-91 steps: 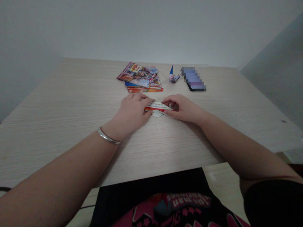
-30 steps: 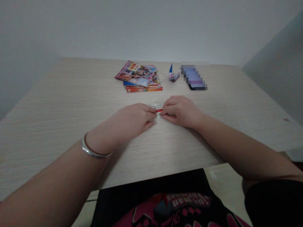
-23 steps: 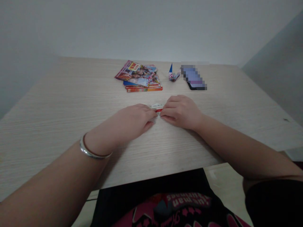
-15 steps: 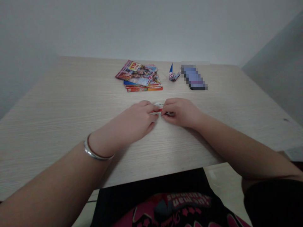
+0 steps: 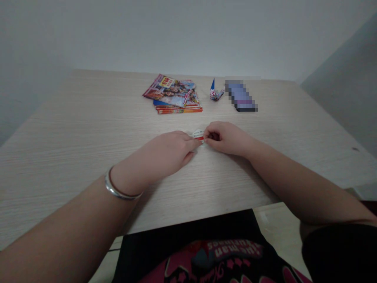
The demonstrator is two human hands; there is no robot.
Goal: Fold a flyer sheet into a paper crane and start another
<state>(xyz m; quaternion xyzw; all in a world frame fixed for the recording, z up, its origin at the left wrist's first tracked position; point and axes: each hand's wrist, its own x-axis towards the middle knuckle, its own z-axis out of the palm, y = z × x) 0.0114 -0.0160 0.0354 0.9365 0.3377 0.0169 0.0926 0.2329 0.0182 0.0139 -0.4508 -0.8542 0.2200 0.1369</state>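
Observation:
A small folded piece of white and red printed paper lies on the pale wooden table, mostly hidden between my hands. My left hand, with a silver bangle on its wrist, has its fingers curled and pinches the paper's left side. My right hand is closed in a pinch on the paper's right side. Both hands rest on the tabletop, fingertips nearly touching.
Farther back lie a stack of colourful printed paper sheets, a small folded paper figure with a blue point and a phone. The table's near edge runs just above my lap. Walls close the far and right sides.
Three seconds ago the folded paper showed as a long strip between my hands. My hands have come together over it, and only a small part shows now.

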